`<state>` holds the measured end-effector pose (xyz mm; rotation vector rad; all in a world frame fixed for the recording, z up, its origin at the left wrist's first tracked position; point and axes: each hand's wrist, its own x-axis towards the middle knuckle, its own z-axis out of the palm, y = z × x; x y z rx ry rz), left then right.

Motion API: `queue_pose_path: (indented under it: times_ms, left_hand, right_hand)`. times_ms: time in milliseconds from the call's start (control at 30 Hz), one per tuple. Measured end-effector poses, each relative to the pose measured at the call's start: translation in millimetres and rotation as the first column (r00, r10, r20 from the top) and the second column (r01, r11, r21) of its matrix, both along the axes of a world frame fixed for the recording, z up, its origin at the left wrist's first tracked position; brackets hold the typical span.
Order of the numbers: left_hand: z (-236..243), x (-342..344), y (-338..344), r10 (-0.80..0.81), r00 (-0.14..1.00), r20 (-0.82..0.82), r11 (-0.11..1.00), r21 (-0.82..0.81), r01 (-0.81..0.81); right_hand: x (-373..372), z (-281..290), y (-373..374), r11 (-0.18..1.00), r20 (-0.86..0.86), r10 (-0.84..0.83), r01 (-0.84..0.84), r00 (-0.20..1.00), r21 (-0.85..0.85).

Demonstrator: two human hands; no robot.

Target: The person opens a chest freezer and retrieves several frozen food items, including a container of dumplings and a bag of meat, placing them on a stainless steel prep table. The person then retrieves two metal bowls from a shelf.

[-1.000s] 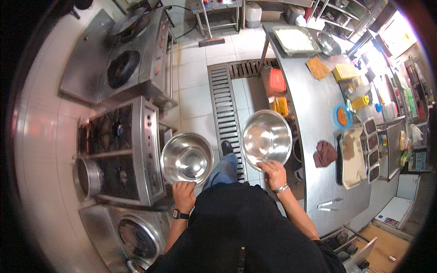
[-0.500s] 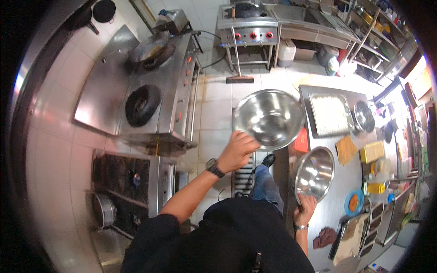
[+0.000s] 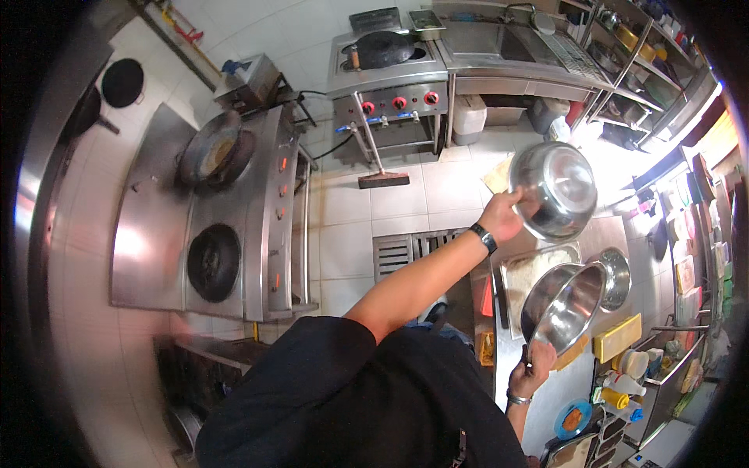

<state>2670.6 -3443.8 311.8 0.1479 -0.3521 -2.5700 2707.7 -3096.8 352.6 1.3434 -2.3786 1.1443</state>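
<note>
My left hand [image 3: 503, 217], with a black watch on its wrist, grips the rim of a shiny steel mixing bowl [image 3: 568, 183]. That bowl is tipped over, its rounded underside in sight, above the far end of the steel table. Closer in, my right hand [image 3: 534, 370] holds the near rim of another steel mixing bowl [image 3: 573, 308], tilted above the table. A curved steel surface overlaps this bowl on its left; I cannot tell whether it is a separate bowl. Beyond them are a smaller steel bowl [image 3: 616, 277] and a partly covered rectangular tray [image 3: 511, 282].
Along the table's right side stand a yellow box [image 3: 618, 336], squeeze bottles [image 3: 615, 398] and a blue plate [image 3: 573, 419] with orange food. Wok burners [image 3: 234, 226] fill the left. A floor brush [image 3: 383, 180] leans against the far stove [image 3: 388, 86].
My left hand has swung right and turned its bowl from interior showing to underside showing. My right hand has tilted its bowl up. My view has shifted toward the far stove.
</note>
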Motion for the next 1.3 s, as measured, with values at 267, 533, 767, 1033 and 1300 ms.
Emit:
queue_pose_path:
  times_ms: [267,533,767,1033,1300]
  left_hand:
    - [-98.4,75.7,-149.5,0.143,0.965,0.22,0.969,0.169,-0.183]
    - [-107.3,242.3,-289.6,0.843,0.438,0.313,0.02,-0.831,0.555]
    - [-43.4,228.6,-370.9,0.688,0.701,0.189,-0.456,-0.638,0.621]
    - [-19.7,111.1,-451.6,0.618,0.775,0.131,-0.568,-0.607,0.555]
    - [-29.5,-42.4,-507.0,0.568,0.809,0.155,-0.583,-0.618,0.528]
  right_hand:
    - [-50.4,10.8,-114.0,0.983,-0.106,-0.158,0.167,0.982,0.081]
    - [-51.4,-10.8,-262.8,0.957,-0.001,-0.257,0.255,0.966,0.141]
    - [-52.6,-3.8,-366.0,0.93,-0.108,-0.196,0.22,0.975,0.295]
    - [-97.6,-9.7,-431.7,0.907,-0.068,-0.258,0.266,0.964,0.327]
    - [-219.1,-43.6,-482.3,0.89,-0.098,-0.334,0.347,0.938,0.294]
